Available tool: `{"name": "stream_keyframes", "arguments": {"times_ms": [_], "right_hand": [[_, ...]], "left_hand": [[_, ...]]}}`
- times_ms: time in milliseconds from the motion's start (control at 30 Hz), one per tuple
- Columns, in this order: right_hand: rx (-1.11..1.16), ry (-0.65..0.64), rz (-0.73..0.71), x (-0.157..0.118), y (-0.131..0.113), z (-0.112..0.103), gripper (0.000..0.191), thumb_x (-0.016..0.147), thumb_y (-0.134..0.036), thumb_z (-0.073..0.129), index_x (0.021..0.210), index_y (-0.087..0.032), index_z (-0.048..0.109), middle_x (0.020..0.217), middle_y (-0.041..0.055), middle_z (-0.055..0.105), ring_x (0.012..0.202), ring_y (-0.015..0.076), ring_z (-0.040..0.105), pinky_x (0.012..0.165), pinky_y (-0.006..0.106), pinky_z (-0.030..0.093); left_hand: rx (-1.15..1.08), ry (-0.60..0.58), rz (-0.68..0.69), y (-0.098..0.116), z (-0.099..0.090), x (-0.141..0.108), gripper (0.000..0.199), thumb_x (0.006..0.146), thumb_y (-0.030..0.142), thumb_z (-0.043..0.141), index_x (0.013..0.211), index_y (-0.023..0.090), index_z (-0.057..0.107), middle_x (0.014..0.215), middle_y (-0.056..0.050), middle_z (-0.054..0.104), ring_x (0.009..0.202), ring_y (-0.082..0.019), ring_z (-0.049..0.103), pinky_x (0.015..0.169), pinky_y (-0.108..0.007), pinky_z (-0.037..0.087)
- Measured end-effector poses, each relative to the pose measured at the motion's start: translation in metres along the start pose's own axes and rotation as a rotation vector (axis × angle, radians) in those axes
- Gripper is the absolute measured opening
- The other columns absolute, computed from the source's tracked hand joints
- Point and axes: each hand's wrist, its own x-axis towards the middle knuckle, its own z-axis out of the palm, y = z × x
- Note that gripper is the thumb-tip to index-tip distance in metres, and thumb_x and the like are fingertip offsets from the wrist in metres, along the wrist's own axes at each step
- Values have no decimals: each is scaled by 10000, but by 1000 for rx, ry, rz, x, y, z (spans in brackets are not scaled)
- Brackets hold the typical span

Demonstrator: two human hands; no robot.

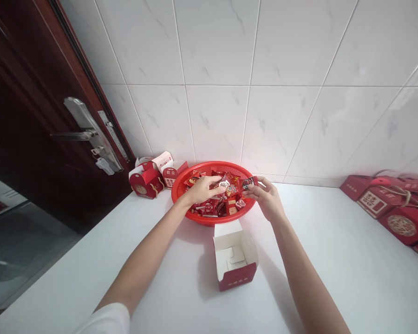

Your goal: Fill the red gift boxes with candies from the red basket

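1. In the head view, the right hand (267, 197) pinches a dark red packet (248, 183) between thumb and fingers, at the right rim of a red plastic basket (181, 204).
2. The left hand (202, 189) reaches over the packets in the basket, thumb and forefinger at a white-and-red packet (224, 183); whether they have closed on it, I cannot tell.
3. The packets look light, with slick, crinkly wrappers that could slide in the fingers. A pinch across the body or by a sealed edge should serve; the contents may be brittle, so a soft squeeze is wiser.
4. An open box (237, 277) stands upright on the white table (167, 287), just in front of the basket. It looks like thin card: light, fairly stiff at the corners, easy to dent or tip. Its side walls are the best hold.
5. The small gold writing on its red face is too small to read. A box at the left (169, 174) shows 歡喜 above 囍; a box at the right (374, 202) also bears 囍. The packets carry print, but no brand is legible.
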Motion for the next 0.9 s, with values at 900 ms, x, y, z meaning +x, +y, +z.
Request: {"name": "stream_keyframes", "arguments": {"times_ms": [900], "right_hand": [[-78, -52, -73, 0, 1, -3, 410, 666, -466, 841, 945, -217, 674, 932, 59, 734, 833, 226, 672, 764, 393, 587]], "left_hand": [[-1, 156, -115, -21, 1, -13, 459, 731, 511, 729, 996, 137, 733, 1097, -107, 753, 1071, -334, 666, 964, -419, 496]]}}
